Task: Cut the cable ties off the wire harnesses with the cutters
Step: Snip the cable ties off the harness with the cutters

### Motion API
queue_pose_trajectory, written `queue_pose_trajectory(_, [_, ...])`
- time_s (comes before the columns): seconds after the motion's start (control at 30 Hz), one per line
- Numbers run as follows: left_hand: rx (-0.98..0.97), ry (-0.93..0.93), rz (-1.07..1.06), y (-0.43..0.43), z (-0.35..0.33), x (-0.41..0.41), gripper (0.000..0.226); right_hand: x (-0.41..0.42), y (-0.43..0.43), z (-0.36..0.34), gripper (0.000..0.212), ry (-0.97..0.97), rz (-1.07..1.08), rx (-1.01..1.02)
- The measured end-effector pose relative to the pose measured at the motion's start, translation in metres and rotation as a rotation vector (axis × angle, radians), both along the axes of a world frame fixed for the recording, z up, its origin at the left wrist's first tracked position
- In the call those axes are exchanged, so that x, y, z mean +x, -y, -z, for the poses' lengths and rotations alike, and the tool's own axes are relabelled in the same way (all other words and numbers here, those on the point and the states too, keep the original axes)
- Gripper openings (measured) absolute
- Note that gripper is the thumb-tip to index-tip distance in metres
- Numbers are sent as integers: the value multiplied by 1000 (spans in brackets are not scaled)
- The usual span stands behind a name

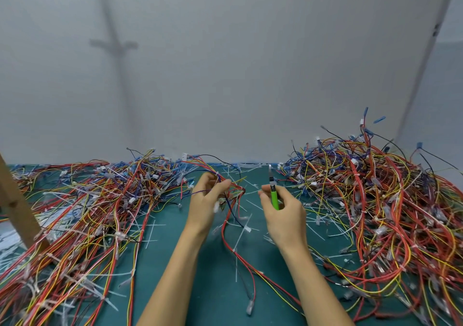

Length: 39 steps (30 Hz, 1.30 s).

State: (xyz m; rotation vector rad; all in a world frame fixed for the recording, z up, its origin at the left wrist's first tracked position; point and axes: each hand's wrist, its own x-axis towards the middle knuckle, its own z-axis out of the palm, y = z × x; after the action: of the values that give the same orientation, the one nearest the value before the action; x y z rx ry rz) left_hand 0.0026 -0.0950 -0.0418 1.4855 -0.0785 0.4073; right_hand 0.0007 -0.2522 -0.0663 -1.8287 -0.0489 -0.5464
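Left hand [208, 196] pinches a red-and-yellow wire harness [234, 191]; right hand [284, 215] grips green-handled steel cutters [274, 196]. Bring blades [270, 173] in slowly, sparing the insulation.

Matt teal mat [213, 268], perhaps rubber

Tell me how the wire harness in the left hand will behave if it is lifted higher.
Probably floppy: the wire harness droops in loose curves from the left hand down to the green mat. Likely light: its wires are thin, and one hand's fingers hold it up. Its trailing ends may snag on the loose cut ties or drag them along.
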Motion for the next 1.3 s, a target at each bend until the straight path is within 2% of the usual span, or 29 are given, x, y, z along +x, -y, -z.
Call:
queue_pose_trajectory(0.2, [24,17,105,5,-1,-2,18,-1,-6,1,18,37,-166,-70])
queue_pose_trajectory(0.3, [19,31,149,6,-3,-5,22,-2,-10,1,8,38,-199,-88])
queue_pose_trajectory(0.4, [73,44,155,10,-2,-6,28,-2,-11,3,17,44,-195,-75])
queue_pose_trajectory(0.5, [125,68,114,15,-3,-7,42,-2,-9,4,21,42,-154,-119])
queue_pose_trajectory(0.67, [185,65,32,16,1,-6,34,-6,-10,3,19,104,9,-245])
queue_pose_trajectory(0.77, [170,45,52,19,0,-9,39,-9,-14,2,21,139,124,-303])
queue_pose_trajectory(1.0, [169,7,98,16,1,-7,49,-10,-18,1,25,-11,149,-211])
queue_pose_trajectory(1.3, [138,-9,141,17,5,-5,64,-8,-19,1,25,-103,39,-2])
